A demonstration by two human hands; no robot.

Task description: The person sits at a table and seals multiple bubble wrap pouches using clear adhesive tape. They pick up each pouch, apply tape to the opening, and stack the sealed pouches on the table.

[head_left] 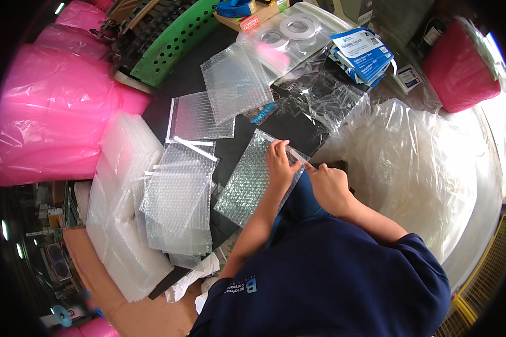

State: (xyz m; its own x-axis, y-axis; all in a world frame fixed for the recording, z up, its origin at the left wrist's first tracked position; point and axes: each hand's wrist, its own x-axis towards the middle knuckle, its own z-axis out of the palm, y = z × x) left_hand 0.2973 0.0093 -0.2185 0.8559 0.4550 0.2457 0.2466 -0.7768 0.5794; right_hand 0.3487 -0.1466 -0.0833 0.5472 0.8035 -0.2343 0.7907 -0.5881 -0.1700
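A clear bubble-wrap pouch (pixel 246 181) lies slanted at the near edge of the black table, with a white strip along its upper right edge. My left hand (pixel 280 164) bears on that edge, fingers bent and thumb pointing toward the strip's near end. At the near corner, my right hand (pixel 330 188) has its fingers curled and its index finger and thumb against the strip. Whatever is under its fingertips is hidden. Left of this pouch, several bubble pouches with white strips (pixel 177 205) lie in an uneven pile.
More bubble pouches (pixel 236 81) lie farther back, near rolls of tape (pixel 298 27) and blue-and-white printed cards (pixel 362 53). Stacked bubble sheets (pixel 115 213) stand at left beside pink wrapped bundles (pixel 56 118). Clear plastic film (pixel 416 163) bulges at right. A green perforated panel (pixel 171 45) rises behind.
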